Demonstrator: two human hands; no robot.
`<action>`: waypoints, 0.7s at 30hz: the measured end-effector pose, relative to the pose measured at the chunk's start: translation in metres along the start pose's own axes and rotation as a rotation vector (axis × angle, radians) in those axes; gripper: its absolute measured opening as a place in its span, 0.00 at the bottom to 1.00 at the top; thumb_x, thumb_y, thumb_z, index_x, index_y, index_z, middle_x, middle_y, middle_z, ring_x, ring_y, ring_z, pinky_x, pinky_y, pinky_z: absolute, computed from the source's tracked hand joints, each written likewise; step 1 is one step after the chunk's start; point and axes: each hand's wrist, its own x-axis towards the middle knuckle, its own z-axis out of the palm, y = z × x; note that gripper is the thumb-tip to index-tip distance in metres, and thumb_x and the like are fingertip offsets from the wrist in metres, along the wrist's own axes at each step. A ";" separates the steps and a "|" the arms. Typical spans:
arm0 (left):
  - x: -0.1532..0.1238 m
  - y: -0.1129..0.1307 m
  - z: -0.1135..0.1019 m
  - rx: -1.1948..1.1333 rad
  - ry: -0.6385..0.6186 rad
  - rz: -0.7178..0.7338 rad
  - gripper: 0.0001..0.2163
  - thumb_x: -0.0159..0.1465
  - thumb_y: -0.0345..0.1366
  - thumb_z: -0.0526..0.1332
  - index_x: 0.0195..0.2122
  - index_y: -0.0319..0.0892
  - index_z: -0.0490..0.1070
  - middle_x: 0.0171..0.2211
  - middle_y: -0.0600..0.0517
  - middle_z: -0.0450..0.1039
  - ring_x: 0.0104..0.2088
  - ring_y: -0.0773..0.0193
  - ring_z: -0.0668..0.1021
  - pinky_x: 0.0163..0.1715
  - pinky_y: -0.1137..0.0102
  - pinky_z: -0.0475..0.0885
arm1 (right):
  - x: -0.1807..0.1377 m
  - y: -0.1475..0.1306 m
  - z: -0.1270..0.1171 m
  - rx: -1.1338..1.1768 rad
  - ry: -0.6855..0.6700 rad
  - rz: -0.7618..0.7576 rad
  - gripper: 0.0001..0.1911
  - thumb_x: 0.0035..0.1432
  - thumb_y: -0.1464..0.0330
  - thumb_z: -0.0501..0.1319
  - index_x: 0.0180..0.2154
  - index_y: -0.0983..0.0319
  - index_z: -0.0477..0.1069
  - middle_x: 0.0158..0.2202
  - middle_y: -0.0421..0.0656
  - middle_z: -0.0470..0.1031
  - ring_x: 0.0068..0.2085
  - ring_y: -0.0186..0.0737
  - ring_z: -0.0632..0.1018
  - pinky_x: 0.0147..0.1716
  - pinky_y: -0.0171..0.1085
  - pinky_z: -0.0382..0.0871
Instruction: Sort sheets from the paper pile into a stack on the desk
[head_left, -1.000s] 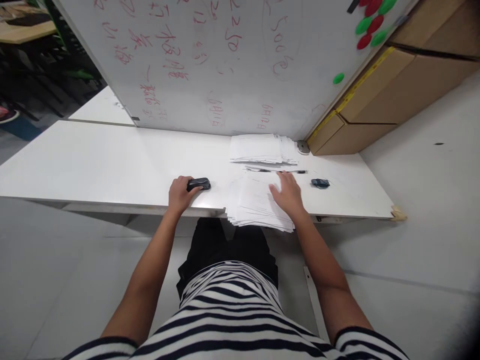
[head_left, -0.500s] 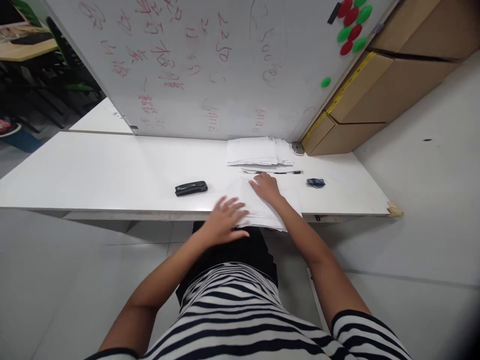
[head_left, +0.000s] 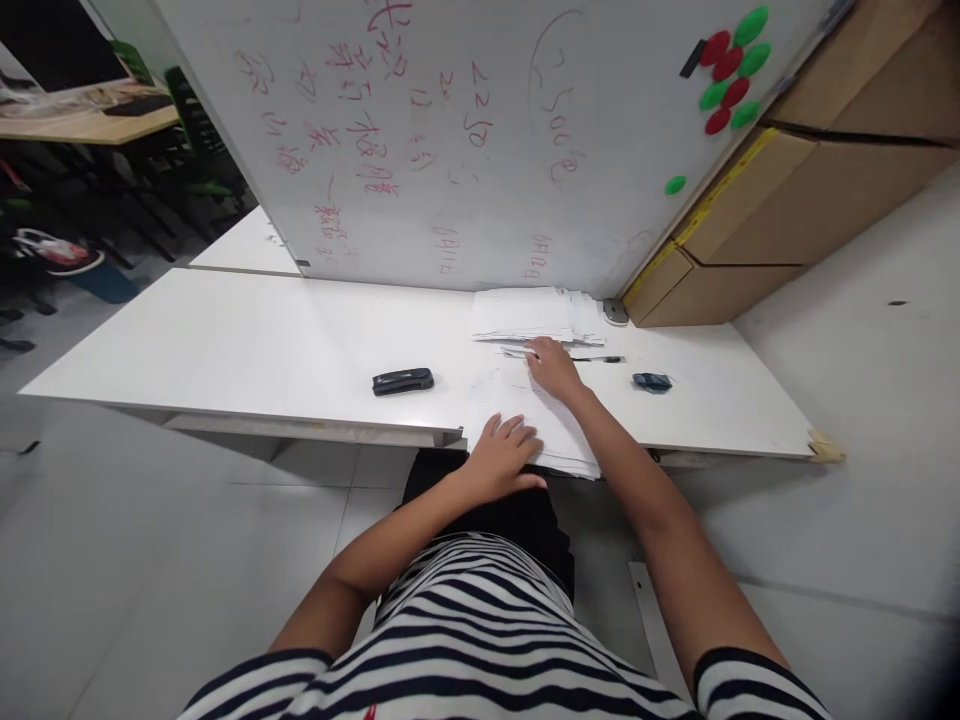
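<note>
A stack of white papers (head_left: 551, 430) lies at the near edge of the white table (head_left: 262, 345), partly overhanging it. My left hand (head_left: 504, 459) rests on the stack's near left corner with fingers stretched flat. My right hand (head_left: 553, 367) lies on the far part of the same stack, fingers loosely curled, its tips close to a black pen (head_left: 592, 358). A black stapler (head_left: 403, 381) sits alone on the table, left of both hands. A second paper stack (head_left: 536, 314) lies further back against the whiteboard.
A whiteboard (head_left: 465, 130) with red writing and red and green magnets (head_left: 724, 70) stands behind the table. Cardboard boxes (head_left: 795, 190) stand at the right. A small dark object (head_left: 651, 381) lies right of the pen. The floor is pale tile.
My left hand let go of the stapler and moved right onto the near corner of the paper stack. My right hand slid toward the far edge of the stack, near the pen.
</note>
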 end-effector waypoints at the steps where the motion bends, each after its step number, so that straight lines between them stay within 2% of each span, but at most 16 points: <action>1: -0.008 0.006 -0.005 -0.063 0.012 0.007 0.24 0.62 0.53 0.57 0.55 0.49 0.66 0.57 0.46 0.68 0.63 0.51 0.61 0.61 0.52 0.56 | 0.011 -0.001 0.001 -0.034 0.029 -0.011 0.21 0.66 0.68 0.46 0.55 0.65 0.67 0.58 0.51 0.66 0.59 0.47 0.65 0.58 0.43 0.57; 3: -0.023 0.011 -0.017 -0.173 0.062 -0.021 0.19 0.64 0.51 0.55 0.53 0.52 0.68 0.56 0.48 0.69 0.63 0.56 0.63 0.61 0.55 0.57 | 0.032 -0.002 0.004 -0.096 0.021 -0.026 0.24 0.66 0.68 0.46 0.60 0.66 0.61 0.64 0.53 0.59 0.64 0.49 0.59 0.60 0.45 0.53; 5: -0.034 0.001 -0.028 -0.206 0.169 -0.126 0.15 0.66 0.47 0.54 0.51 0.53 0.70 0.54 0.49 0.71 0.61 0.58 0.65 0.60 0.56 0.58 | 0.050 0.000 0.008 -0.136 -0.047 -0.005 0.27 0.65 0.67 0.48 0.64 0.66 0.54 0.67 0.54 0.52 0.66 0.51 0.54 0.61 0.48 0.51; 8: -0.042 -0.045 -0.042 -0.096 0.400 -0.356 0.13 0.66 0.44 0.54 0.47 0.49 0.72 0.52 0.48 0.73 0.60 0.56 0.67 0.60 0.53 0.57 | 0.063 0.006 0.014 -0.169 -0.116 0.069 0.30 0.65 0.64 0.50 0.66 0.63 0.49 0.67 0.53 0.52 0.66 0.50 0.55 0.60 0.50 0.51; 11: -0.044 -0.110 -0.050 0.065 0.566 -0.586 0.11 0.65 0.41 0.55 0.44 0.46 0.72 0.52 0.47 0.72 0.61 0.51 0.65 0.59 0.50 0.55 | 0.061 0.011 0.019 -0.194 -0.090 0.075 0.27 0.65 0.65 0.49 0.64 0.64 0.53 0.65 0.53 0.57 0.65 0.47 0.59 0.60 0.51 0.50; 14: -0.044 -0.160 -0.049 0.051 0.644 -0.722 0.11 0.66 0.40 0.53 0.42 0.44 0.72 0.49 0.45 0.73 0.57 0.52 0.68 0.56 0.55 0.60 | 0.054 0.013 0.020 -0.220 -0.062 0.029 0.23 0.65 0.69 0.48 0.61 0.65 0.58 0.63 0.55 0.62 0.63 0.47 0.63 0.58 0.49 0.52; 17: -0.043 -0.180 -0.043 0.008 0.696 -0.769 0.13 0.67 0.41 0.50 0.43 0.43 0.71 0.45 0.45 0.74 0.51 0.55 0.71 0.51 0.60 0.63 | 0.051 0.015 0.014 -0.250 -0.082 -0.009 0.20 0.65 0.70 0.49 0.56 0.63 0.64 0.59 0.53 0.67 0.58 0.47 0.68 0.53 0.44 0.59; 21: -0.042 -0.181 -0.037 0.056 0.655 -0.743 0.14 0.67 0.41 0.49 0.38 0.44 0.72 0.41 0.46 0.75 0.49 0.54 0.71 0.49 0.61 0.63 | 0.055 0.018 -0.001 -0.312 -0.112 0.011 0.17 0.61 0.74 0.51 0.48 0.61 0.72 0.45 0.52 0.78 0.46 0.47 0.77 0.42 0.39 0.63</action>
